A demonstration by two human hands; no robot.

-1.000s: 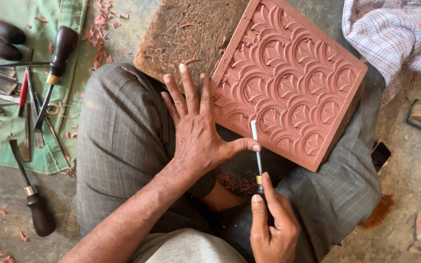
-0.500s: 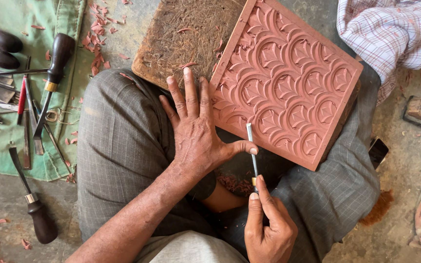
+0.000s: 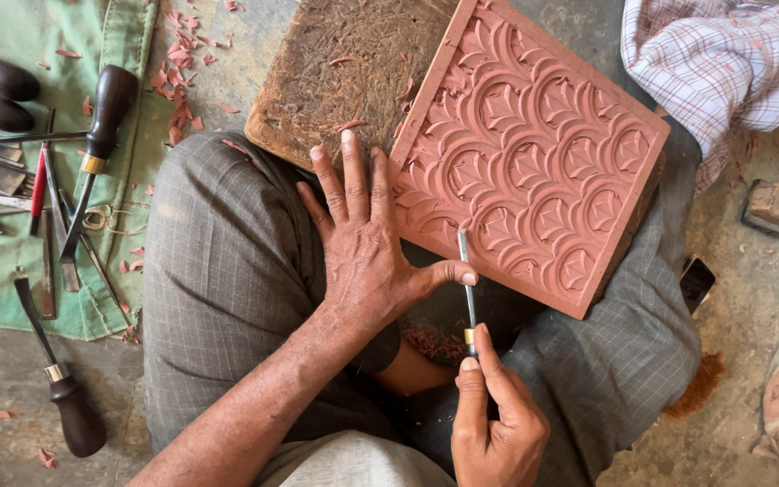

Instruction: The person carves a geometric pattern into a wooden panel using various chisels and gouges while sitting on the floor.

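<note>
Steel-bladed, the carving chisel (image 3: 468,287) is gripped at its handle by the clenched fingers of the right hand (image 3: 495,424) at the near edge, blade pointing away and its tip on the near left edge of the reddish carved panel (image 3: 534,153). The left hand (image 3: 362,243) lies flat with 4 fingers spread and released on the grey-trousered knee (image 3: 227,271), thumb touching the blade. Further left, loose tools (image 3: 92,144) lie on a green cloth (image 3: 11,180); beyond the panel sits a rough wooden block (image 3: 344,72), and far right a checked cloth (image 3: 723,63).
</note>
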